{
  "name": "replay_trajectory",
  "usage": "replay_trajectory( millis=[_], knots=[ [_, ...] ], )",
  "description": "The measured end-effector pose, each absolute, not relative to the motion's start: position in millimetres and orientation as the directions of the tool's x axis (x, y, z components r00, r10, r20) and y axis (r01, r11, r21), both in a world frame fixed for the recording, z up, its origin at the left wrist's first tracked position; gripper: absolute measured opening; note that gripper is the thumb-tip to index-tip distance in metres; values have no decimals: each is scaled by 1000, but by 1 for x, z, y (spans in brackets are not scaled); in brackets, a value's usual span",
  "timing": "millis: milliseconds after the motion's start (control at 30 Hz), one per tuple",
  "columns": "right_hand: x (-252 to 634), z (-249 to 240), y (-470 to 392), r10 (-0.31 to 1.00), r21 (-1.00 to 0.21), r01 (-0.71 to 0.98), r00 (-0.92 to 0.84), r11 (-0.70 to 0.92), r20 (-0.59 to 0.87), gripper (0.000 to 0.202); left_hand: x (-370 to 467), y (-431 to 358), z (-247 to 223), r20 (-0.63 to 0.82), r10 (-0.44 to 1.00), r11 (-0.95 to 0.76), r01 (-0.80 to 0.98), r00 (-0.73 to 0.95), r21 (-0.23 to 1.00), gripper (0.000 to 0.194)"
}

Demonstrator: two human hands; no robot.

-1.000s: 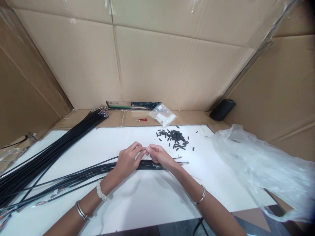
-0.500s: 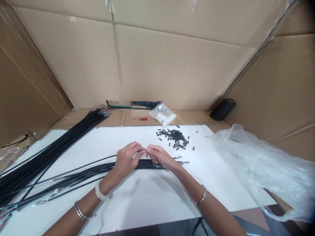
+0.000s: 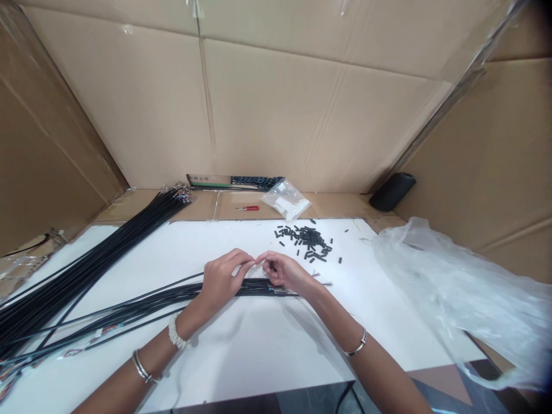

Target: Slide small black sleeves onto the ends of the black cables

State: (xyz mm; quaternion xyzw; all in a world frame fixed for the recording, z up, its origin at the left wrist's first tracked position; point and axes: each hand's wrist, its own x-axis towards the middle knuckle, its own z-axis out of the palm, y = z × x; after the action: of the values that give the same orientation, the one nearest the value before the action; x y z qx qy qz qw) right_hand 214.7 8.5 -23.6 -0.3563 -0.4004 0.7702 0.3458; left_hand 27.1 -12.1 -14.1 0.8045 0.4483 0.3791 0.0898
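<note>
My left hand (image 3: 222, 275) is closed in a pinch above a bundle of black cables (image 3: 254, 287). A single black cable (image 3: 185, 280) runs from the left into this hand; its end is hidden by the fingers. Fingertip to fingertip with it, my right hand (image 3: 282, 270) has its index finger stretched to the pinch. Its other fingers curl round a small black piece (image 3: 272, 265), which looks like one of the short tubes. Whatever lies between the touching fingertips is too small to make out. Bare coloured wires (image 3: 326, 284) stick out of the bundle's right end.
Short black tubes (image 3: 309, 237) lie heaped on the white table (image 3: 259, 351). Behind them are a clear bag (image 3: 286, 201) and red-handled snips (image 3: 249, 208). A thick cable bundle (image 3: 107, 253) spans the left; plastic sheeting (image 3: 466, 299) and a black roll (image 3: 392, 192) lie right.
My right hand has turned and its index finger has straightened towards the left fingertips, showing the small black piece in its curled fingers. My left hand has hardly moved.
</note>
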Motion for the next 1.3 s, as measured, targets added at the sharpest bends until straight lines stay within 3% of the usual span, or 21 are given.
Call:
replay_trajectory(
  millis=[100, 500, 767, 967, 1167, 1300],
  knots=[
    [215, -24, 10, 805, -839, -268, -519, -474, -289, 24, 26, -9, -15, 465, 837, -533, 624, 288, 572, 21],
    [213, -25, 8, 850, -971, -141, -518, -193, -94, 25, 23, 1, -22, 342, 911, -412, 466, 231, 783, 20],
    [209, -19, 4, 925, -984, -143, -377, -110, -48, 32, 22, 1, -22, 316, 917, -396, 451, 245, 800, 20],
    [206, -22, 4, 943, -992, -115, -332, -53, -12, 25, 21, 2, -23, 294, 916, -392, 455, 271, 800, 20],
    [207, -21, 4, 964, -999, -41, -266, 16, 26, 25, 20, 1, -21, 294, 908, -406, 457, 297, 792, 20],
    [209, -18, 3, 949, -982, 83, -284, 170, 140, 22, 21, 1, -20, 296, 905, -412, 454, 307, 790, 19]
  ],
)
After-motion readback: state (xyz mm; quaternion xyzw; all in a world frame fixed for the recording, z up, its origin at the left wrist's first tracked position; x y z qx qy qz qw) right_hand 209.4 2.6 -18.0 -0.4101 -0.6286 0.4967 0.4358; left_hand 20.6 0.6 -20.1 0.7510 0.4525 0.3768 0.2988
